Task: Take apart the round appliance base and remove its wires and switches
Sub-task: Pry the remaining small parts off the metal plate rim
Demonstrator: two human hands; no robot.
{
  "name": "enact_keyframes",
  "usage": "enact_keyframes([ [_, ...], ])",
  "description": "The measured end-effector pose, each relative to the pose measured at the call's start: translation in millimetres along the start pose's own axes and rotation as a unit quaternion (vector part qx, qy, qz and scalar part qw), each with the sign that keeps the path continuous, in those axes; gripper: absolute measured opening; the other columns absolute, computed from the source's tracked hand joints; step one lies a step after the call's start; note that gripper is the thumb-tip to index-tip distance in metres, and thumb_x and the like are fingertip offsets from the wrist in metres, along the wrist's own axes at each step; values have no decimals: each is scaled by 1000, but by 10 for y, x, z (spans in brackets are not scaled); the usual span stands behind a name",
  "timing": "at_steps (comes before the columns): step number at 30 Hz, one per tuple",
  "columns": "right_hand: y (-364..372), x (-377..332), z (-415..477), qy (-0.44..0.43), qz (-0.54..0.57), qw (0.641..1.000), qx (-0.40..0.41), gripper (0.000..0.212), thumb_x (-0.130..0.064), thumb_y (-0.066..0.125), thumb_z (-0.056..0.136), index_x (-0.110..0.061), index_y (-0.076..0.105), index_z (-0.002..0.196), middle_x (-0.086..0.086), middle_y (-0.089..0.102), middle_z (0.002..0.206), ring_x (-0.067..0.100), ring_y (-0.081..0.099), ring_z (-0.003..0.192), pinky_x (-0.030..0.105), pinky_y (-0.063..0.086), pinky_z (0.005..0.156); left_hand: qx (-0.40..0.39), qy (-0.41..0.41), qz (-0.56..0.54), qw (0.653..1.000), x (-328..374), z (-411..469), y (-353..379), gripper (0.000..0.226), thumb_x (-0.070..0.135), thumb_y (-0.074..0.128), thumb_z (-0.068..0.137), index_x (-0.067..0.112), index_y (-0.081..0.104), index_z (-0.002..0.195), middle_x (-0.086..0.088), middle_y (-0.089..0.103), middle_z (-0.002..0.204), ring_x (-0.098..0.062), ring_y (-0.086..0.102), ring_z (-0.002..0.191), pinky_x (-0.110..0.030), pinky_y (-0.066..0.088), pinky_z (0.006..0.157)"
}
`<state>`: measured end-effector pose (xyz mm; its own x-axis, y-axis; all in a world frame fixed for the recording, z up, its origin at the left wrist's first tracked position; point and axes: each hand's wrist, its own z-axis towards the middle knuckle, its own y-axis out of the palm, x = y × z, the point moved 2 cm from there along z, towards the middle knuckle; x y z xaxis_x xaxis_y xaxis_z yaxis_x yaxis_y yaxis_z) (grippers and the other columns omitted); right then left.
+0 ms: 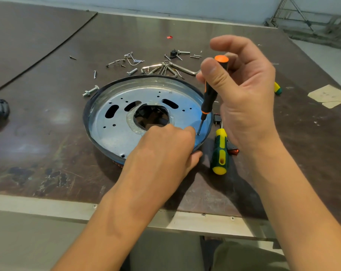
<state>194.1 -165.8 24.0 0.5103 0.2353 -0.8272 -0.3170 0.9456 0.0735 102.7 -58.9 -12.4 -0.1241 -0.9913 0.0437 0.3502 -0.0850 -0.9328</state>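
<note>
The round appliance base (114,133), a shallow grey metal dish with slotted holes, a ragged central cut-out and a dark rubbery rim, lies mid-frame on the scuffed brown surface (48,143). The left hand (165,151) clamps its lower-right rim, thumb outside and curled fingers on the plate. The right hand (244,98) pinches a black-and-orange screwdriver (209,94) upright, its tip on the plate beside those fingers; a yellow-and-green screwdriver (220,151) lies just right of the base.
</note>
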Motion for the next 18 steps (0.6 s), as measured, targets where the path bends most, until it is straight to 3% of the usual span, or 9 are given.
enact_keyframes([
  [2, 5, -8, -2, -4, -5, 1000, 7, 17, -5, 70, 92, -12, 62, 106, -5, 66, 80, 26, 66, 76, 34, 54, 67, 5, -1, -3, 1000, 0, 1, -2, 30, 55, 58, 89, 26, 50, 89, 0, 57, 72, -22, 47, 63, -32, 28, 57],
  [4, -1, -16, 2, -7, -3, 1000, 9, 16, -3, 67, 94, -9, 63, 108, 3, 68, 83, 24, 71, 80, 31, 55, 69, 9, -2, 0, 1000, -2, -5, -3, 31, 55, 56, 90, 27, 42, 86, 2, 50, 70, -20, 39, 62, -31, 27, 57],
  [8, -48, -26, 18, -8, 23, 1000, 10, 17, 0, 60, 98, -2, 59, 115, 15, 69, 89, 30, 76, 91, 36, 57, 80, 12, -4, 10, 1000, -10, -13, 9, 32, 57, 49, 92, 26, 46, 88, 2, 56, 74, -22, 48, 65, -31, 28, 59],
  [12, -101, -11, 42, -8, 7, 1000, 4, 15, 2, 50, 103, 5, 52, 118, 16, 72, 91, 38, 74, 100, 56, 57, 91, 13, -1, 9, 1000, -6, -18, -15, 32, 56, 49, 92, 24, 55, 91, 2, 59, 73, -17, 40, 62, -30, 28, 57],
  [15, -135, -12, 48, 2, -20, 1000, 0, 13, 0, 46, 106, 4, 54, 116, 20, 71, 96, 38, 73, 100, 52, 58, 91, 1, 7, 20, 1000, 6, -24, -25, 32, 55, 46, 93, 25, 57, 90, 3, 59, 71, -16, 46, 61, -29, 30, 56],
  [18, -100, -42, 41, -3, -55, 998, 2, 10, -5, 59, 101, 0, 60, 110, 15, 70, 93, 32, 70, 89, 52, 59, 82, -10, 14, 33, 999, 10, -11, 5, 33, 56, 42, 94, 27, 57, 94, 4, 62, 77, -19, 58, 68, -29, 34, 58],
])
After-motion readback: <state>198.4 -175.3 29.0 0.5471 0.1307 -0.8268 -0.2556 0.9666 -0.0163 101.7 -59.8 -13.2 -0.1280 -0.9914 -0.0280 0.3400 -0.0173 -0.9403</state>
